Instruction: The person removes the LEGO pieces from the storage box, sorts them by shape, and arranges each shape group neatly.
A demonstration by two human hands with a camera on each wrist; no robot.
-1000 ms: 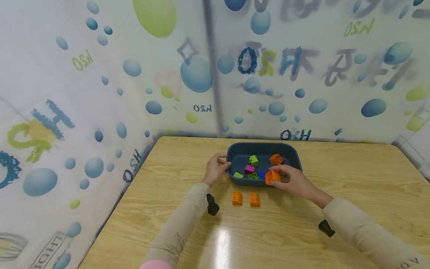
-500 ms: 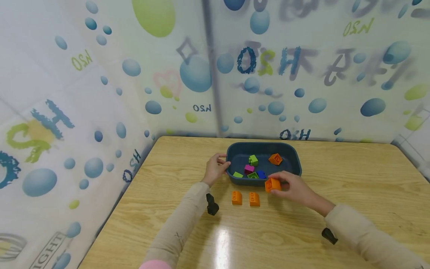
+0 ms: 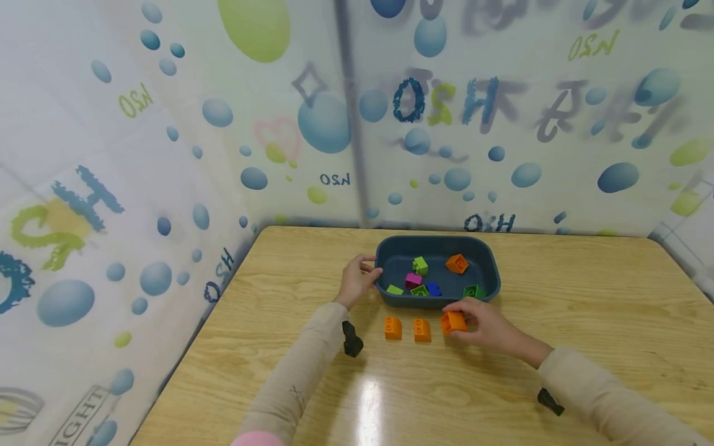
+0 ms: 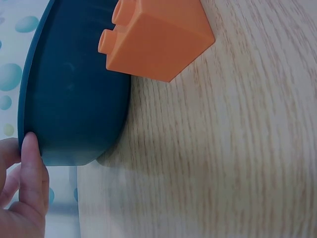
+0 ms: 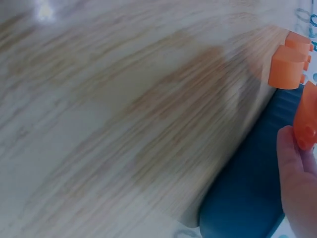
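Note:
My left hand (image 3: 357,282) pinches the left end of a dark blue tray (image 3: 437,302), thumb against the outer wall in the left wrist view. My right hand (image 3: 493,328) holds an orange toy building block (image 3: 454,323) between thumb and fingers, just in front of the tray and close over the table. To its left, two orange blocks with curved faces, one (image 3: 393,328) and another (image 3: 422,330), stand in a row on the table. The right wrist view shows the held block (image 5: 306,119) at the fingertips, partly cut off by the frame edge.
Inside the tray lie an orange block (image 3: 457,264), a magenta block (image 3: 413,281), a blue block (image 3: 434,289) and several green blocks, one (image 3: 421,266) near the middle. The wooden table (image 3: 268,297) meets a patterned wall covering (image 3: 279,155) behind and at left.
My right hand has brought the orange block from over the tray's front rim toward me, down beside the two orange blocks. A green block in the tray's right part now shows. My left hand stays.

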